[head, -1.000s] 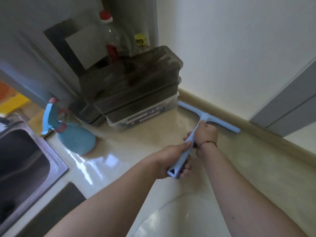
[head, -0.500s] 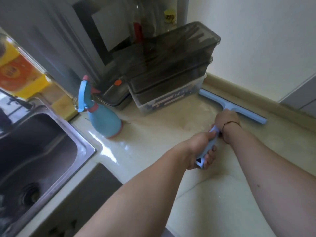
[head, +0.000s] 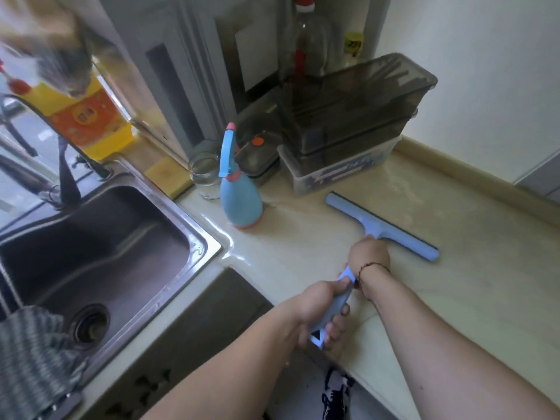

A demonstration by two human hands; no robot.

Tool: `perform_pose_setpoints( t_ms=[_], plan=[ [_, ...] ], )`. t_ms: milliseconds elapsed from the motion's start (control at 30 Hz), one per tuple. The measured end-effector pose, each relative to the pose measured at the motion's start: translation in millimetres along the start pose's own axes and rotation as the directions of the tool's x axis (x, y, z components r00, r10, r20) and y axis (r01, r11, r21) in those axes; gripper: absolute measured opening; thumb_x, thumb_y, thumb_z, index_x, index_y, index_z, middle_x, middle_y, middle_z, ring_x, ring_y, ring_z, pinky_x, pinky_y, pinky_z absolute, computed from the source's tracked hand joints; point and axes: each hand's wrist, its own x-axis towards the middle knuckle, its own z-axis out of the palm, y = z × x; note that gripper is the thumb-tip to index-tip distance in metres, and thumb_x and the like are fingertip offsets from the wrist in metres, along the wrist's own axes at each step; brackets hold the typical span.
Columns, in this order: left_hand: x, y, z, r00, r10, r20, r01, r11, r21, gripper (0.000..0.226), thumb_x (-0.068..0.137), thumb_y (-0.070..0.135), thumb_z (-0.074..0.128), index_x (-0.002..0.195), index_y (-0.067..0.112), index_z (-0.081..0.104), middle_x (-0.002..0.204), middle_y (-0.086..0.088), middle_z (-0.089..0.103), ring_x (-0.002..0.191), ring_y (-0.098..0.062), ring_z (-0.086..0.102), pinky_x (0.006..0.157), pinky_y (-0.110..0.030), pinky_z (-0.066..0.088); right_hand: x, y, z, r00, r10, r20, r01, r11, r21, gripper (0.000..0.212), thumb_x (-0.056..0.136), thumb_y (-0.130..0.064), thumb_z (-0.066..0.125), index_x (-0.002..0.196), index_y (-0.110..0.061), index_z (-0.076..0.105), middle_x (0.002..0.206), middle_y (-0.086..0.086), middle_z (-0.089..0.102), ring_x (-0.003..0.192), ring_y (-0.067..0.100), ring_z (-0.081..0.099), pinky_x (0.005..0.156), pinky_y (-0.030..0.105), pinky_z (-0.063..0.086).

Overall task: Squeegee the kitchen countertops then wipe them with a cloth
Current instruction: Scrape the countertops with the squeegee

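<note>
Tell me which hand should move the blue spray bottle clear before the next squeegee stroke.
Probably left. The left hand grips the light blue plastic squeegee at its handle end, on the teardrop-shaped blue spray bottle side; the right hand grips nearer the blade.

Open surface [head: 454, 298] runs fr the squeegee blade [head: 381, 225] to the right edge & back rim. Back-left corner blocked by stacked containers [head: 348, 140]; spray bottle [head: 239, 195] & glass jar [head: 206, 174] crowd the edge by the sink [head: 91, 237]. Narrow gap betw bottle & blade.
</note>
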Motion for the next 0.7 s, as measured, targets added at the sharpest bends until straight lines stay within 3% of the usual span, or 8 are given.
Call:
perform_pose_setpoints(
  t_ms=[133, 267, 400, 467, 567, 700],
  plan=[
    [-23.7, -29.5, -16.6, 1.0, 0.002, -0.005, -0.002, 1.0, -0.013, 0.052, 0.092, 0.064, 0.034, 0.068, 0.018, 0.037, 0.052, 0.003, 0.033, 0.038, -0.009, 0.025, 0.045, -0.023, 0.018, -35.8, -4.6, 17.9, 1.0, -0.016, 0.014, 0.016, 1.0, -0.018, 0.028, 0.099, -0.006, 0.038, 0.121, 0.005, 0.051, 0.128, 0.024, 0.057, 0.117, 0.035, 0.057, 0.088, 0.034, 0.045],
    [-42.8, -63.0, -36.5, 1.0, -0.005, -0.031, 0.004, 1.0, -0.024, 0.053, 0.091, 0.066, 0.037, 0.071, 0.017, 0.037, 0.053, 0.001, 0.032, 0.039, -0.011, 0.025, 0.046, -0.024, 0.02, -73.5, -7.1, 42.6, 0.998, 0.018, 0.054, -0.023, 0.995, 0.095, 0.029, 0.099, -0.008, 0.031, 0.115, 0.001, 0.053, 0.12, 0.022, 0.062, 0.109, 0.036, 0.061, 0.079, 0.03, 0.045],
    [-67.3, -90.2, -49.8, 0.996, -0.024, -0.084, 0.022, 1.0, -0.018, 0.051, 0.091, 0.064, 0.038, 0.077, 0.015, 0.037, 0.053, 0.0, 0.034, 0.039, -0.012, 0.026, 0.041, -0.02, 0.022, -111.0, -10.5, 58.4, 0.998, 0.033, 0.059, -0.043, 0.983, 0.177, 0.035, 0.102, -0.012, 0.028, 0.116, 0.004, 0.055, 0.121, 0.023, 0.06, 0.111, 0.036, 0.059, 0.082, 0.033, 0.045],
    [-77.4, -104.4, -52.9, 0.995, -0.032, -0.098, 0.029, 0.999, -0.027, 0.052, 0.091, 0.065, 0.038, 0.078, 0.014, 0.037, 0.054, -0.001, 0.034, 0.038, -0.013, 0.027, 0.039, -0.019, 0.023, -129.2, -8.4, 66.6, 0.995, 0.067, 0.078, -0.086, 0.959, 0.269, 0.038, 0.103, -0.019, 0.026, 0.111, 0.003, 0.056, 0.114, 0.023, 0.063, 0.102, 0.037, 0.063, 0.076, 0.031, 0.047],
    [-88.5, -120.0, -51.5, 0.994, -0.03, -0.107, 0.027, 0.999, -0.035, 0.053, 0.092, 0.064, 0.035, 0.077, 0.013, 0.036, 0.056, -0.002, 0.033, 0.038, -0.013, 0.026, 0.04, -0.021, 0.021, -148.2, -4.4, 77.2, 0.984, 0.123, 0.126, -0.163, 0.909, 0.385, 0.042, 0.102, -0.028, 0.025, 0.1, 0.0, 0.056, 0.095, 0.021, 0.068, 0.081, 0.035, 0.068, 0.073, 0.039, 0.057],
    [-95.8, -119.0, -45.2, 0.993, -0.034, -0.111, 0.027, 0.998, -0.064, 0.051, 0.092, 0.063, 0.036, 0.078, 0.014, 0.035, 0.055, -0.001, 0.032, 0.039, -0.013, 0.023, 0.04, -0.02, 0.018, -153.3, -7.0, 67.5, 0.972, 0.159, 0.173, -0.219, 0.877, 0.426, 0.046, 0.103, -0.029, 0.022, 0.103, 0.003, 0.056, 0.089, 0.017, 0.068, 0.073, 0.031, 0.066, 0.066, 0.031, 0.055]
  ],
)
